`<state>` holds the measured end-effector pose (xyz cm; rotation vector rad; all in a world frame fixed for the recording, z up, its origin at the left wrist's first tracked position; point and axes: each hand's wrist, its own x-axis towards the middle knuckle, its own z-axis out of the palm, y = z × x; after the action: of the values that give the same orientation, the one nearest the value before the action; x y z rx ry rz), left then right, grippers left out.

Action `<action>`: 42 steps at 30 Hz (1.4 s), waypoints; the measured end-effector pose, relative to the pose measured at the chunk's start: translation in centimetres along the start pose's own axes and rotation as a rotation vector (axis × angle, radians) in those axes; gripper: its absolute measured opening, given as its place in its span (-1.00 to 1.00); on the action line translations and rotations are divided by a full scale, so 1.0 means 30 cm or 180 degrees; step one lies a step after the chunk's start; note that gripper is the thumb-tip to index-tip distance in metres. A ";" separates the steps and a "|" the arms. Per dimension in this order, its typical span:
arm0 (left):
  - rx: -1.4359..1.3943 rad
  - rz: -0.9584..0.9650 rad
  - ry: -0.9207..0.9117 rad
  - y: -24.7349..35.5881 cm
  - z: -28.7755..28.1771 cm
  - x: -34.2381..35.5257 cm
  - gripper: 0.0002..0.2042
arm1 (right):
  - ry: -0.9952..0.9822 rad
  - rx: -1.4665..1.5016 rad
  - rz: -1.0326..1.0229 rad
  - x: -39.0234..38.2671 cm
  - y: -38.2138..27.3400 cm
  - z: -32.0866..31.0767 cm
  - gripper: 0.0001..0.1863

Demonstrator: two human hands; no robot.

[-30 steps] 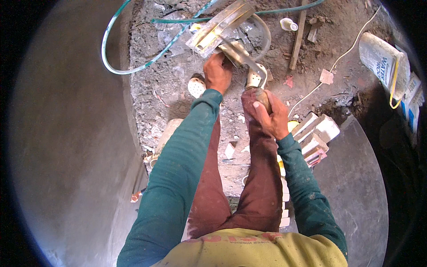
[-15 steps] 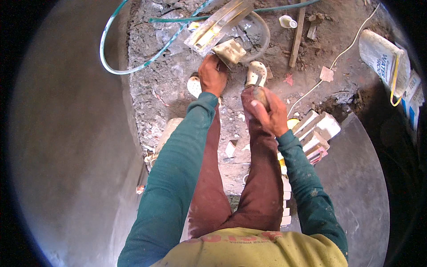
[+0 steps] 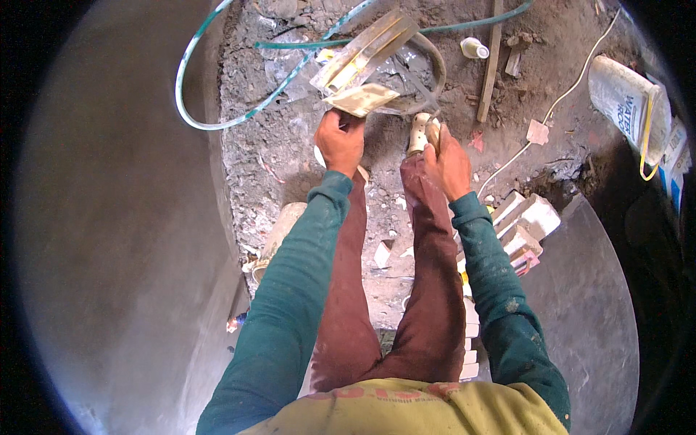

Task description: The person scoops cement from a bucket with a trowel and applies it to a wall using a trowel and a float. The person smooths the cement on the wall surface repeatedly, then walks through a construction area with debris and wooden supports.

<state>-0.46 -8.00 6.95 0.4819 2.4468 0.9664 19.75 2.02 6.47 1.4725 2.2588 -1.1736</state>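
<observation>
My left hand (image 3: 339, 147) is closed on the near edge of a small cream tile (image 3: 364, 99). The tile is tilted, and its upper face looks pale and smooth. My right hand (image 3: 451, 167) is wrapped round the wooden handle of a small trowel (image 3: 433, 133). Its metal part points away from me and shows only in part, over my right shoe (image 3: 418, 129). Beyond the tile, a long channelled piece (image 3: 367, 51) with yellowish strips lies across a round tub (image 3: 440, 69).
A teal hose (image 3: 183, 90) loops over the rough ground. Farther off lie a white bottle (image 3: 474, 48) and a wooden stick (image 3: 489, 72). Stacked tiles (image 3: 533, 217) stand right of my legs, near a pale cable (image 3: 507, 164). A white bucket (image 3: 627, 101) lies at far right.
The tile in my left hand has turned and now shows a flatter, wider face. My right hand has turned with the trowel, its handle now pointing more away from me. The view has shifted slightly.
</observation>
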 end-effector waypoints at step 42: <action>-0.3400 -0.4554 -0.0504 -0.425 0.217 0.234 -0.37 | 0.0167 -0.0398 0.0752 -0.682 0.544 0.021 -0.50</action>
<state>-4.71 -9.95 -8.30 -1.2751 1.1709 1.1511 43.21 -9.31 9.00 1.6819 2.0771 -0.9184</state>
